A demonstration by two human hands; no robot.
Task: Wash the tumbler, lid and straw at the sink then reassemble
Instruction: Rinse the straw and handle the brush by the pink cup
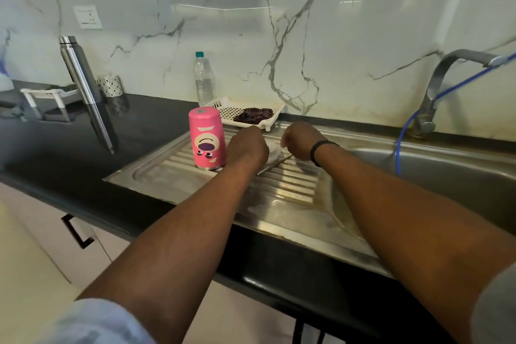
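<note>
Pink tumbler (pixel 207 139) stands upside down on ribbed steel drainboard (pixel 290 198), cartoon face print inverted, at approx 9 o'clock of both hands. L hand (pixel 247 145) sits just beside tumbler, on its 3 o'clock side, knuckles toward cam; fingers hidden behind the hand, can't tell if curled or gripping anything. R hand (pixel 300 139) w/ black wristband at 3 o'clock of L hand, fingers bent downward over the lid, grip not visible, can't tell. Clear lid (pixel 274 151) lies on drainboard btwn the two hands, mostly covered. Metal straw (pixel 275 165) lies flat on ribs under the hands, running 8 to 2 o'clock. White tray (pixel 231 109) w/ dark cloth (pixel 254 115) at 12 o'clock of hands. Plastic bottle (pixel 204 78) behind tray. Steel flask (pixel 81 70) at 10 o'clock on black counter (pixel 69 153). Faucet (pixel 444 78) at 2 o'clock, over sink basin (pixel 446 176).
</note>
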